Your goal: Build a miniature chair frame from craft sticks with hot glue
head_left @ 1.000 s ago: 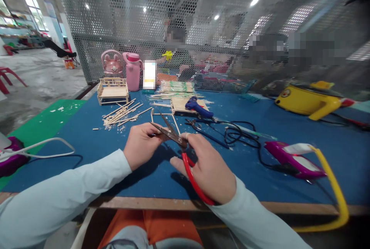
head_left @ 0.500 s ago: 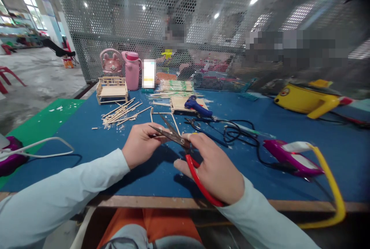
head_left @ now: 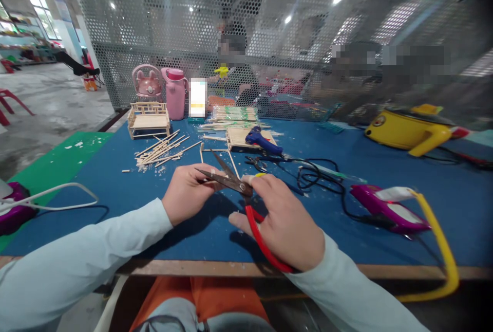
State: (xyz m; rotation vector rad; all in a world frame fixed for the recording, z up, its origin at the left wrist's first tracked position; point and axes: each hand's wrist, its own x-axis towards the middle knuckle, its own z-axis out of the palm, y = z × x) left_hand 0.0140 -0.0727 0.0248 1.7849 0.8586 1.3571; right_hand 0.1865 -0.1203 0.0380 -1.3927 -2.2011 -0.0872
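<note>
My right hand [head_left: 285,219] is wrapped round the red handles of a pair of scissors [head_left: 234,182]. Their dark blades stand apart and point left, across the fingers of my left hand [head_left: 188,190]. That left hand is closed in a pinch on a thin wooden stick [head_left: 216,184], mostly hidden behind the blades and fingers. Just beyond the blades, a frame of joined sticks [head_left: 233,161] lies on the blue table mat [head_left: 154,239]. Left of it is a loose pile of cut sticks [head_left: 162,149] with small chips around it.
At the back stand a miniature wooden bench [head_left: 148,120], a pink flask [head_left: 175,94] and stick bundles [head_left: 234,113]. A blue glue gun [head_left: 264,141] rests on a slatted wooden piece [head_left: 238,138]. Pliers [head_left: 265,167], a black cable [head_left: 319,172], a purple device [head_left: 389,211] and a yellow pot [head_left: 404,134] lie right.
Both hands and the scissors have shifted very slightly left in the view. The blades remain apart, and my grip on the scissors and the stick looks the same.
</note>
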